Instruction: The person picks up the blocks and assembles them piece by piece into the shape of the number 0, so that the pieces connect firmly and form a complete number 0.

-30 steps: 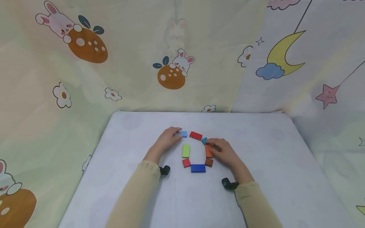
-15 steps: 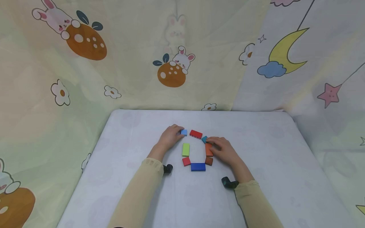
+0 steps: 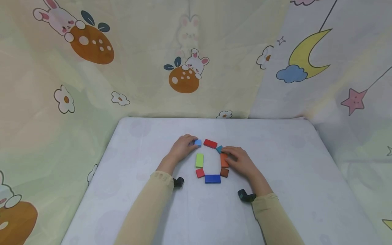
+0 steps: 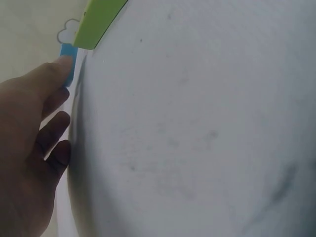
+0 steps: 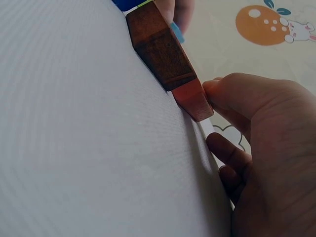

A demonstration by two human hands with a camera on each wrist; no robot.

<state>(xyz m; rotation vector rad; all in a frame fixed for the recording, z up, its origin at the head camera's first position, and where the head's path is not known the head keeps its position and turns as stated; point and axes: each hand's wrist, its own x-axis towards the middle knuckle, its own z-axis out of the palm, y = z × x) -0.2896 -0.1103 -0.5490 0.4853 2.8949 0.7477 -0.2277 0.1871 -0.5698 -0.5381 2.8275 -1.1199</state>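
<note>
In the head view several colored blocks form a rough ring on the white table. My left hand [image 3: 182, 147] pinches the light blue block [image 3: 198, 143] at the ring's upper left; in the left wrist view the thumb lies against this block [image 4: 67, 64]. My right hand [image 3: 239, 160] is at the ring's right side, index fingertip at the teal block [image 3: 219, 149] and thumb at the orange block [image 3: 224, 160]. From the right wrist, the thumb meets the orange block's side [image 5: 194, 101], with the other fingers loosely bent. Part of the teal block is hidden behind the fingers.
A red block [image 3: 210, 144] lies between the light blue and teal ones. The green block [image 3: 199, 160], small red block [image 3: 200, 173], dark blue block [image 3: 212, 179] and brown block [image 3: 224, 173] complete the left, lower and lower-right sides. A patterned cloth [image 3: 147, 68] hangs behind the table.
My left hand has moved slightly right, and its thumb and finger have come together on the light blue block. The right hand stays in place. The head view has tilted slightly.
</note>
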